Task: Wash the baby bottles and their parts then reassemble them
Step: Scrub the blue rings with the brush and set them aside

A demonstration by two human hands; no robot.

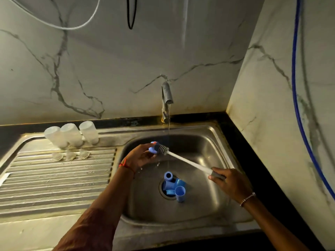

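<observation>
Marble-look wall with grey veins is rising behind a dark bench carrying a steel drainboard and sink. At the drainboard's far left, three frosted, translucent bottles are standing mouth down in a row, touching one another. Just in front of them three clear teats are lying side by side on the ridges.

The left hand, a red thread round its wrist, is hovering over the sink's left side. Its fingers are curling round a blue collar and holding it sideways. The dark bristle head of a bottle brush is poking into that collar, and its long white shaft is slanting down to the right.

Behind, a metal tap is running a thin stream of water, which is falling just past the bristles. Over the drain, blue caps and collars are lying in a loose heap, one cap with its open end facing up.

The right hand, wearing a bracelet, is gripping the brush's grey handle end with its fingers wrapped round it. A blue hose is hanging down the right wall.
</observation>
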